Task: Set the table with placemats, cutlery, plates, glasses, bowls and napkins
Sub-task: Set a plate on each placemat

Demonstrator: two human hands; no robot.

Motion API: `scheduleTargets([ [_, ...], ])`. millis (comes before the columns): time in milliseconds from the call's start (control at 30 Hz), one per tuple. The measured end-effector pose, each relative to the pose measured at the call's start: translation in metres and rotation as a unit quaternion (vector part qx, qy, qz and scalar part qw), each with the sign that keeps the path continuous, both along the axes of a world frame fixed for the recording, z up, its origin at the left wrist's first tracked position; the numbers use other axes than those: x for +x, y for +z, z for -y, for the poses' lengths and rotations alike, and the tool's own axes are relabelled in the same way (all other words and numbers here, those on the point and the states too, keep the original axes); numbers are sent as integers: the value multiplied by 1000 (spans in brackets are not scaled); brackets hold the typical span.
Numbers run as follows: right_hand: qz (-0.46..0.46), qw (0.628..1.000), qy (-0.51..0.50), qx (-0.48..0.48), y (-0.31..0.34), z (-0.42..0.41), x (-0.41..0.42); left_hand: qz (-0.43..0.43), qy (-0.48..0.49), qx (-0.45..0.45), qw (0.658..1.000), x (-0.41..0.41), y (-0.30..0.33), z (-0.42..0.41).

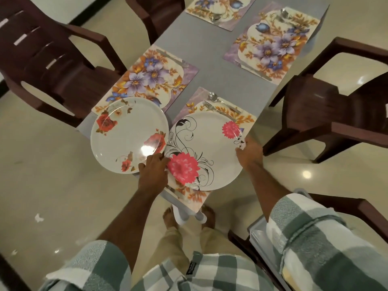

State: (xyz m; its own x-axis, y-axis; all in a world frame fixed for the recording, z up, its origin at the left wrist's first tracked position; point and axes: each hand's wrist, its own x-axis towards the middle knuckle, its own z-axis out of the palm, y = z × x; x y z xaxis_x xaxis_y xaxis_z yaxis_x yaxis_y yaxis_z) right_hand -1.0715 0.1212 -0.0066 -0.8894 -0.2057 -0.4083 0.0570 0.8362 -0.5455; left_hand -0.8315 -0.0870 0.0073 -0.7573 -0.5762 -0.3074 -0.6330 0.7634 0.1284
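At the near end of the grey bench (210, 51), two plates are in hand: the left hand (154, 171) pinches the near rim of the rose plate (128, 133), fingers curled over its edge, while the right hand (251, 151) grips the 3 o'clock rim of the dahlia plate (207, 148), thumb on top. The dahlia plate lies over the nearest placemat (195, 196), covering most of it, apparently held at the edge so it can be centred without touching the eating surface. The rose plate hangs partly off the bench's corner, overlapping the near end of the 10 o'clock placemat (147, 78), and looks tilted, so it is likely carried rather than set down; I judge it is meant for that mat. A spoon (220, 100) and fork (214, 108) lie side by side at 12 o'clock of the dahlia plate, long axes running from 10 toward 4 o'clock, heads at the 10 o'clock end. Two more placemats lie farther up, at 12 and 1 o'clock, each with cutlery. No glasses, bowls or napkins show yet.
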Motion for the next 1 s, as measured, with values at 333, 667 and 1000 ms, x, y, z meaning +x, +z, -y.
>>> scheduleTargets([
  [333, -71, 912, 380, 140, -17, 9, 33, 46, -111, -16, 993, -7, -10, -10],
  [667, -62, 915, 368, 150, -22, 16, 37, 16, -87, 30, 996, -10, -7, -12],
  [1000, -54, 914, 370, 155, -19, 19, 36, 46, -46, 22, 998, -7, -11, -1],
])
